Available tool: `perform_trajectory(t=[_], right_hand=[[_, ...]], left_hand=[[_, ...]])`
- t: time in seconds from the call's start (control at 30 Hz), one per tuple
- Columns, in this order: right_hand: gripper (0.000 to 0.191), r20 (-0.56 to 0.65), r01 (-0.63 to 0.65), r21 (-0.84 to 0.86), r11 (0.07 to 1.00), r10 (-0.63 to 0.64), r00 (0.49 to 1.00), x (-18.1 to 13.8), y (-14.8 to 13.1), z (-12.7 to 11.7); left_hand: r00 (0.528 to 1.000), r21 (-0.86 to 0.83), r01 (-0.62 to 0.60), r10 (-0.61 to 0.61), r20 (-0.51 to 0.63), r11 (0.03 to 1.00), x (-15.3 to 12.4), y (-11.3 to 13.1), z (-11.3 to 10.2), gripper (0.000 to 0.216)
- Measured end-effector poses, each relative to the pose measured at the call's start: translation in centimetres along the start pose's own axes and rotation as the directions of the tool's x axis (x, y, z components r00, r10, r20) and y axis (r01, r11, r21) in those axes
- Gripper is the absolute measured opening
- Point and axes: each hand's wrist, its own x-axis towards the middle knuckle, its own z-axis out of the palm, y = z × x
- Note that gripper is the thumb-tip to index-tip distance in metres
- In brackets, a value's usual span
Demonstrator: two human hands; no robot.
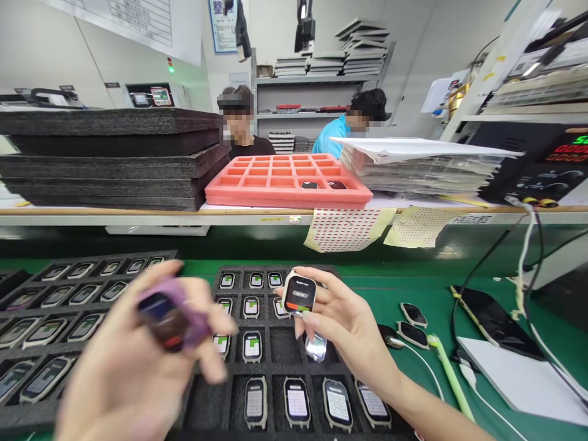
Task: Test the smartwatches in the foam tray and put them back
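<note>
My right hand (340, 312) is closed on a strapless smartwatch (299, 294), its lit screen showing dark menu lines and an orange bar. Just below the fingers is a shiny, pale rounded piece (316, 348); whether they touch it is unclear. My left hand (142, 355), blurred by motion, grips a purple smartwatch (168, 312) with a dark screen. Beneath both hands lies a black foam tray (287, 343) of watch bodies. A front-row watch (296, 401) and its neighbours display pale grids; several farther back, like this watch (252, 346), show green and white patches.
Another foam tray (55, 361) of watches lies left. On the green mat are two loose watches (413, 324), a green pen-like stick (452, 376), cables, a phone (496, 321) and white paper (528, 376). A shelf holds black foam stacks (105, 159) and a red tray (287, 196). Two people sit beyond.
</note>
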Motion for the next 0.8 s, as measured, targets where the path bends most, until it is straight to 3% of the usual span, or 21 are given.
perform_trajectory(t=[0.07,0.2,0.37,0.6,0.8], right_hand=[[0.042,0.009,0.005,0.002,1.0,-0.005,1.0,0.1,0.2,-0.2],[0.038,-0.003,0.009,-0.039,0.999,-0.009,1.0,0.3,0.7,-0.3],[0.033,-0.041,0.02,-0.113,0.993,-0.025,0.999,0.5,1.0,-0.2],[0.02,-0.168,0.021,-0.234,0.972,-0.062,0.984,0.8,1.1,-0.1],[0.019,-0.112,0.039,-0.25,0.968,-0.069,0.991,0.8,1.0,-0.5]], left_hand=[[0.994,0.022,0.08,-0.081,0.079,0.997,0.8,-0.2,1.5,0.064],[0.952,0.114,0.202,-0.223,0.209,0.973,3.1,-2.2,3.4,0.045],[0.937,0.126,0.19,-0.218,0.273,0.974,3.7,-4.3,3.3,0.044],[0.924,0.05,0.163,-0.17,0.343,0.985,3.5,-4.7,3.0,0.05],[0.941,0.092,0.162,-0.182,0.287,0.983,3.9,-5.2,3.0,0.041]])
